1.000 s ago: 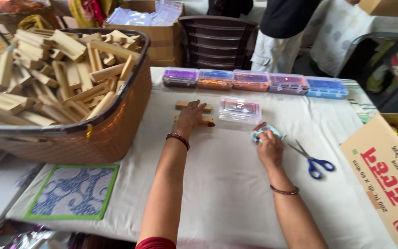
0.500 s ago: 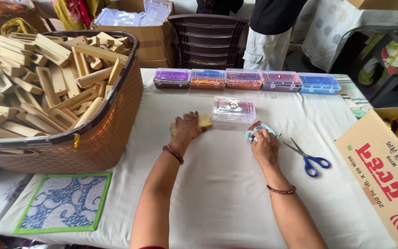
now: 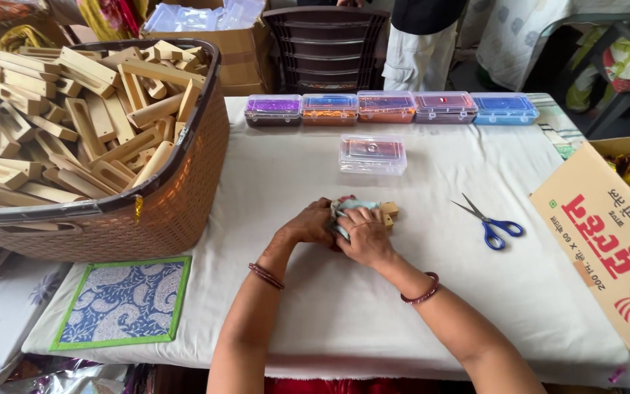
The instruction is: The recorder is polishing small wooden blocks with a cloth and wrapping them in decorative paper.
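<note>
At mid-desk, on the white cloth, left hand and right hand pressed together, both curled tight around a small wooden block wrapped partly in a light blue cloth, block end poking out to the right. Just beyond, a clear plastic box, then a row of five lidded boxes at the far edge. Off to the right, blue-handled scissors lying open; off to the left, a brown basket heaped with wooden pieces.
</note>
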